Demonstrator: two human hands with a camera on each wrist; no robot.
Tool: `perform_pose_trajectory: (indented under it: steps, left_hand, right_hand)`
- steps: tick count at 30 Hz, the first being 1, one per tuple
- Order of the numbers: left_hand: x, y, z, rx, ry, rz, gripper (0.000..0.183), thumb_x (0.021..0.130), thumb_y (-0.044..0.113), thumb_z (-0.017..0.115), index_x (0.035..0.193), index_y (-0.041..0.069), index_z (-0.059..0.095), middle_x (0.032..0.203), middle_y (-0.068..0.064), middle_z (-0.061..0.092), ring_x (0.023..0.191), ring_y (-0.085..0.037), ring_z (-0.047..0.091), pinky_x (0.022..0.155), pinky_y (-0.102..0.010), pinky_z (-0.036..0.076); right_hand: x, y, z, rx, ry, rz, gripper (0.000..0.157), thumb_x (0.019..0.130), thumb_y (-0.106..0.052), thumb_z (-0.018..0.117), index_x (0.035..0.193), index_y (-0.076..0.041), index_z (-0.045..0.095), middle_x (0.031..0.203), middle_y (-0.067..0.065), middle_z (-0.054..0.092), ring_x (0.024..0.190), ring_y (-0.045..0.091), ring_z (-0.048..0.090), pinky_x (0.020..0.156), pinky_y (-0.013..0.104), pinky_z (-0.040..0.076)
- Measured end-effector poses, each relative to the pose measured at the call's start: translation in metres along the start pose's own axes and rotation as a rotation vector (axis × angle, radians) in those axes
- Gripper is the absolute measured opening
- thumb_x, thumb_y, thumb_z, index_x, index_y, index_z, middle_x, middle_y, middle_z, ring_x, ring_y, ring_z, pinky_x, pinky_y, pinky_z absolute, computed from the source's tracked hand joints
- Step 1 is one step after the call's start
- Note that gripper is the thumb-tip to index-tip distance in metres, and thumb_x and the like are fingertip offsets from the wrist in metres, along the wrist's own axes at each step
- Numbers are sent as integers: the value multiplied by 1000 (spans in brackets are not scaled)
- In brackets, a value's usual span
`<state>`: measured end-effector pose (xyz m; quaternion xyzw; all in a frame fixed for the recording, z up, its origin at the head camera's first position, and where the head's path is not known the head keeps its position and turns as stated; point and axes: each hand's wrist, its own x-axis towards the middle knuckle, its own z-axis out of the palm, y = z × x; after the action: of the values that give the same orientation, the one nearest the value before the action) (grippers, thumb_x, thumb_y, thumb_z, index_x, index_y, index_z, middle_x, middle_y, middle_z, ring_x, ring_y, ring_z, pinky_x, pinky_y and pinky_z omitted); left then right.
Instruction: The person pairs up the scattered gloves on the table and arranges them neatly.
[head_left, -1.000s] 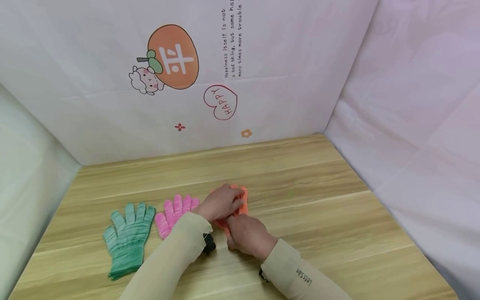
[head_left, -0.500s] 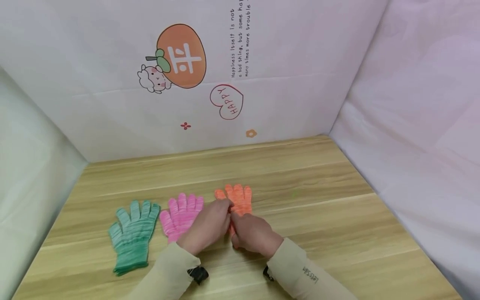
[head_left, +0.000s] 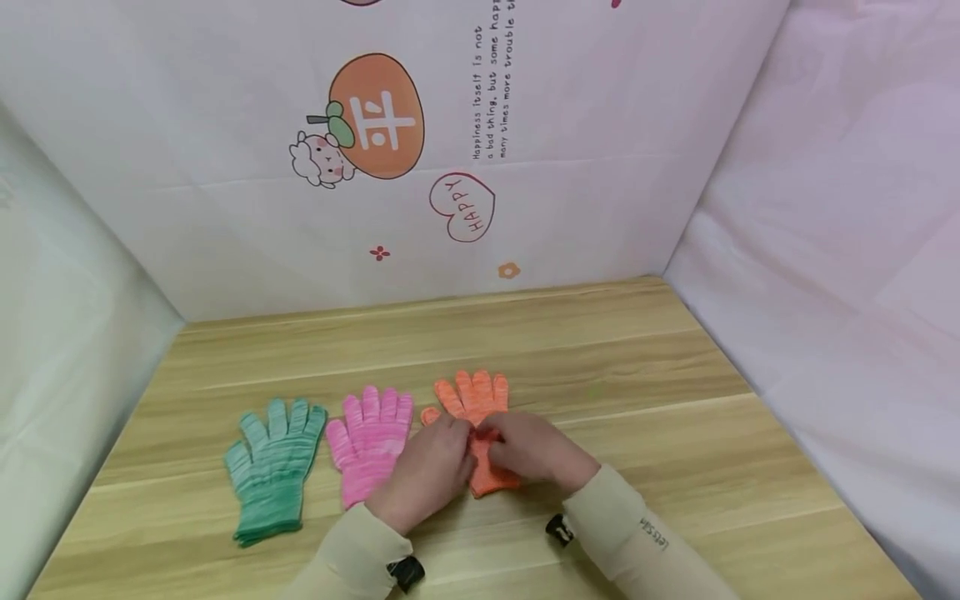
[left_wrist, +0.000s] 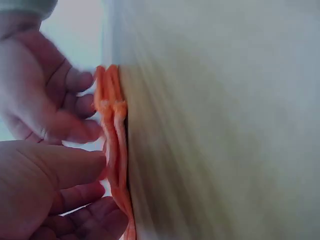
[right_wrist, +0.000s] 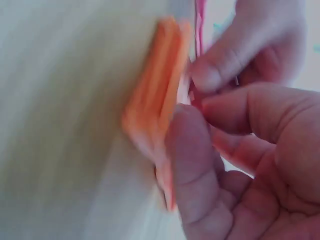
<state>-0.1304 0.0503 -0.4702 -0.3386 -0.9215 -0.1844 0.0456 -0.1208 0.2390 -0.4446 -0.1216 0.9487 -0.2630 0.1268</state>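
Note:
An orange knit glove [head_left: 491, 479] lies on the wooden table in the head view, fingers toward the back wall and cuff toward the person. My left hand [head_left: 427, 471] rests at its left side, bent fingertips on the cloth below the glove's thumb. From the right, my right hand [head_left: 536, 450] touches the glove's middle, thumb and forefinger apart on the fabric. In the left wrist view, the fingertips of both hands meet the edge of the layered orange glove [left_wrist: 115, 135]. The right wrist view shows the orange glove [right_wrist: 157, 85] blurred beside my fingers.
Left of the orange glove lies a pink glove [head_left: 371, 437], partly covered by my left hand. A green glove [head_left: 273, 471] lies farther left. White printed cloth [head_left: 585, 192] walls the table [head_left: 637, 375] at the back and sides.
My hands have come off the glove's thumb side and spread apart, the right one shifting rightward. More of the orange glove shows, including its thumb and cuff. The view has shifted slightly.

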Motion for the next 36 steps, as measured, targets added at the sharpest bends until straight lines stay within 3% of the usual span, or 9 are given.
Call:
perform_pose_trajectory:
  steps: [2, 8, 13, 16, 21, 25, 27, 30, 36]
  left_hand:
    - [-1, 1, 0, 31, -23, 11, 16, 92, 21, 74, 99, 8, 68, 89, -4, 62, 71, -16, 59, 62, -33, 52]
    - [-3, 6, -1, 117, -49, 37, 15, 93, 23, 75, 94, 9, 70, 88, -3, 61, 70, -16, 60, 63, -32, 53]
    - [-3, 12, -1, 185, -59, 56, 18, 94, 25, 76, 90, 9, 67, 84, -4, 59, 68, -16, 58, 59, -30, 51]
    - [-2, 14, 0, 195, -74, 61, 24, 93, 30, 78, 93, 10, 66, 86, -4, 59, 68, -16, 57, 58, -29, 50]
    - [-3, 16, 0, 198, -50, 82, 26, 92, 31, 80, 96, 11, 65, 86, -4, 58, 68, -16, 55, 56, -28, 47]
    - [-2, 17, 0, 198, -39, 93, 23, 93, 30, 79, 94, 12, 65, 84, -4, 56, 66, -16, 53, 55, -28, 45]
    - [-2, 17, 0, 199, -41, 93, 22, 94, 30, 78, 94, 12, 65, 85, -4, 56, 67, -16, 53, 54, -28, 45]
    - [-3, 18, 0, 208, -51, 87, 22, 94, 31, 78, 96, 12, 66, 87, -6, 57, 67, -17, 54, 54, -28, 46]
    - [-4, 17, 1, 220, -73, 68, 21, 96, 31, 75, 98, 12, 66, 89, -7, 58, 68, -18, 54, 53, -29, 45]
  right_hand:
    - [6, 9, -8, 15, 53, 72, 29, 94, -11, 59, 121, -9, 70, 112, 5, 72, 93, 18, 64, 87, 41, 54]
    - [30, 34, -27, 45, 181, 224, 30, 104, -22, 54, 127, -8, 68, 121, 10, 72, 101, 22, 68, 89, 44, 56]
    - [49, 41, -36, 58, 134, 274, 39, 108, -28, 49, 139, -9, 63, 139, 12, 65, 123, 29, 64, 101, 48, 52]
    - [58, 42, -37, 67, 109, 287, 38, 107, -29, 50, 138, -11, 64, 139, 11, 65, 119, 28, 63, 100, 47, 51]
    - [67, 45, -35, 60, 139, 277, 32, 103, -25, 54, 126, -11, 71, 121, 8, 70, 97, 24, 60, 85, 39, 49]
    - [72, 44, -35, 70, 147, 294, 22, 98, -24, 55, 104, -13, 73, 90, 4, 65, 77, 20, 55, 69, 34, 44]
    - [74, 43, -36, 75, 140, 304, 19, 96, -24, 56, 86, -14, 69, 73, 2, 55, 65, 18, 48, 60, 31, 38]
    - [77, 43, -36, 85, 132, 320, 29, 94, -24, 58, 66, -16, 54, 57, -3, 40, 53, 15, 36, 53, 29, 30]
    - [80, 44, -35, 105, 113, 338, 39, 91, -22, 59, 56, -18, 43, 51, -5, 32, 48, 13, 28, 49, 28, 25]
